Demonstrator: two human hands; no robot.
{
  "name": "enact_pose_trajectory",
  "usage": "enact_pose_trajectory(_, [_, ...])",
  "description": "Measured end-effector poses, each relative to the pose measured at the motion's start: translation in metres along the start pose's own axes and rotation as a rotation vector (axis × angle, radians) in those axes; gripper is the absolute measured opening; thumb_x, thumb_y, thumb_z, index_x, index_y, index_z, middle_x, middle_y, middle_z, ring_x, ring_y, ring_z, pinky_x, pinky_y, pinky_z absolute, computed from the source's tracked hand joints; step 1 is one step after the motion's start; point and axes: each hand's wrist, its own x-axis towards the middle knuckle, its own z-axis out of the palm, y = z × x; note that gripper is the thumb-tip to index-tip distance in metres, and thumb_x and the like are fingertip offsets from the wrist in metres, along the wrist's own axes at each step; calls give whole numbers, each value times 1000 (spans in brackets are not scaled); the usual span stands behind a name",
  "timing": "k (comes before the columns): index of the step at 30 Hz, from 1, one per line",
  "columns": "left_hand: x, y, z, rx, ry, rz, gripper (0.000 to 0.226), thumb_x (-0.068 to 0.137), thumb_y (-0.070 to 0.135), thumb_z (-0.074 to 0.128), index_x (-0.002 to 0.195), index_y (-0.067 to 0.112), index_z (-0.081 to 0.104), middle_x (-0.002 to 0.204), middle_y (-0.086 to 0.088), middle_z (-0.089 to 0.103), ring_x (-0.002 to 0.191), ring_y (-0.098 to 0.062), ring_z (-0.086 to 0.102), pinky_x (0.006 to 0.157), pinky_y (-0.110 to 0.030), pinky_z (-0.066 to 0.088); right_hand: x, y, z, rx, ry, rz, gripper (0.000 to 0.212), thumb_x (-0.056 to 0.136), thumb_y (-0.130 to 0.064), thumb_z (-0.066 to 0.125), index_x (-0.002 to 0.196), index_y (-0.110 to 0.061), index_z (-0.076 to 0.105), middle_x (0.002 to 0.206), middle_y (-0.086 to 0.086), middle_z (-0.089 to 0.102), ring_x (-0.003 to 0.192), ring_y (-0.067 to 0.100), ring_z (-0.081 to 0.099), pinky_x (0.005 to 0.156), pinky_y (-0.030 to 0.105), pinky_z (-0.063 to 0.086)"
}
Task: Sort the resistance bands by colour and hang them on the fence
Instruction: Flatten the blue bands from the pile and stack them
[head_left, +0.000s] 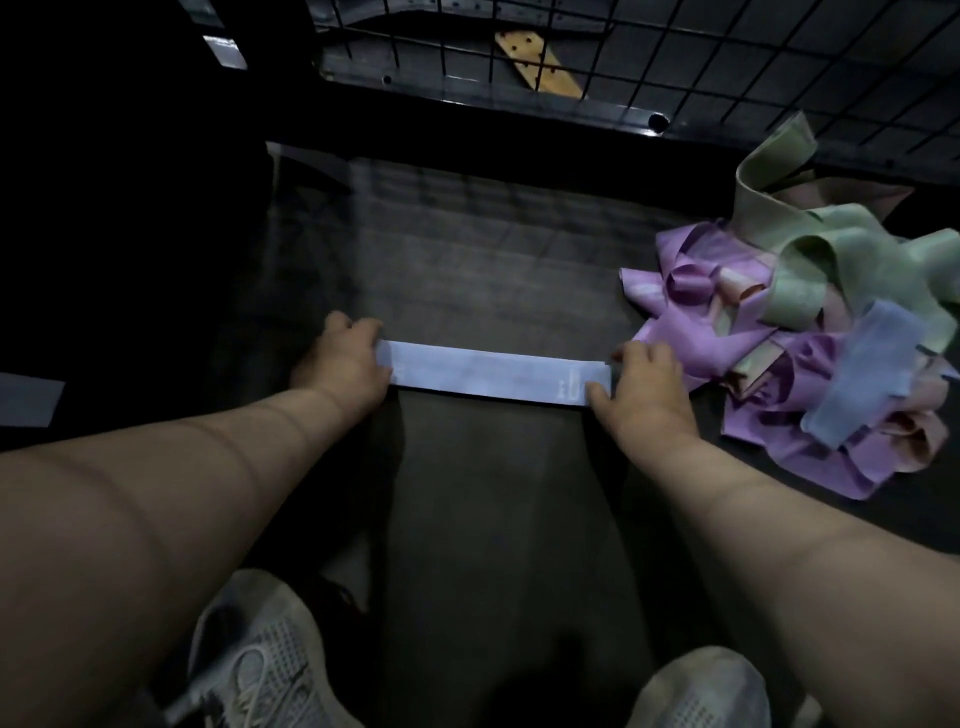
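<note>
Two hands are stretching one pale blue resistance band (488, 371) flat on the dark floor (467, 249). The left hand (345, 364) is pinching its left end and the right hand (644, 387) its right end, fingers curled. The band is lying just beside the mixed band pile (810, 332), near the wire fence (727, 67).
</note>
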Motion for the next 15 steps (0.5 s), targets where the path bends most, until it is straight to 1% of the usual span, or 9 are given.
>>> enact_pose_trajectory(1, [-3, -1, 0, 103, 35, 52, 55, 86, 28, 70, 136, 19, 51, 135, -13, 39, 123, -35, 45, 103, -41, 40, 0, 1, 0, -103, 22, -138, 51, 83, -31, 72, 126, -10, 55, 130, 16, 46, 120, 36, 45, 102, 42, 37])
enact_pose_trajectory(3, [-5, -5, 3, 203, 50, 151, 67, 79, 35, 76, 139, 23, 47, 139, -9, 36, 128, -32, 36, 106, -40, 35, 0, 2, 0, -212, -41, -350, 66, 78, -32, 76, 134, -9, 51, 140, 15, 42, 127, 36, 42, 106, 43, 34])
enact_pose_trajectory(4, [-4, -6, 4, 225, 7, 197, 77, 76, 37, 79, 142, 25, 44, 143, -6, 34, 132, -30, 33, 109, -39, 33, 2, 1, 0, -237, -104, -401, 75, 78, -34, 78, 141, -9, 46, 146, 14, 38, 131, 35, 39, 110, 42, 31])
enact_pose_trajectory(6, [1, -6, 6, 317, -98, 288, 88, 73, 40, 81, 148, 26, 37, 149, -2, 32, 136, -26, 32, 113, -37, 31, 7, -2, -1, -291, -197, -426, 85, 81, -37, 76, 150, -12, 34, 152, 9, 33, 137, 30, 34, 114, 39, 26])
enact_pose_trajectory(8, [6, -4, 7, 366, -140, 324, 84, 76, 37, 80, 148, 26, 38, 147, -1, 36, 135, -25, 36, 110, -36, 32, 12, -6, -1, -329, -226, -406, 80, 85, -36, 72, 151, -15, 32, 149, 7, 36, 135, 29, 37, 112, 38, 27])
enact_pose_trajectory(11, [9, 3, 6, 290, -127, 272, 63, 85, 30, 71, 142, 26, 46, 140, -4, 40, 130, -28, 40, 107, -39, 37, 17, -9, -2, -346, -218, -403, 53, 89, -32, 66, 136, -16, 46, 134, 7, 43, 124, 30, 43, 103, 39, 31])
enact_pose_trajectory(12, [10, 5, 6, 277, -131, 247, 58, 87, 28, 69, 141, 26, 47, 139, -5, 41, 130, -29, 40, 107, -40, 37, 18, -10, -2, -353, -220, -409, 47, 90, -31, 65, 131, -16, 49, 130, 8, 44, 121, 31, 44, 101, 39, 31])
enact_pose_trajectory(13, [10, 8, 5, 277, -138, 228, 56, 88, 26, 68, 140, 27, 47, 139, -5, 41, 130, -29, 39, 107, -41, 37, 18, -9, -2, -349, -224, -413, 46, 89, -31, 66, 130, -16, 49, 129, 8, 44, 120, 31, 44, 100, 39, 32])
enact_pose_trajectory(15, [8, 9, 3, 275, -154, 211, 60, 85, 23, 70, 139, 27, 47, 138, -4, 40, 131, -29, 39, 108, -42, 37, 17, -6, 0, -310, -228, -397, 56, 86, -34, 70, 134, -16, 48, 133, 8, 43, 122, 31, 43, 103, 39, 33])
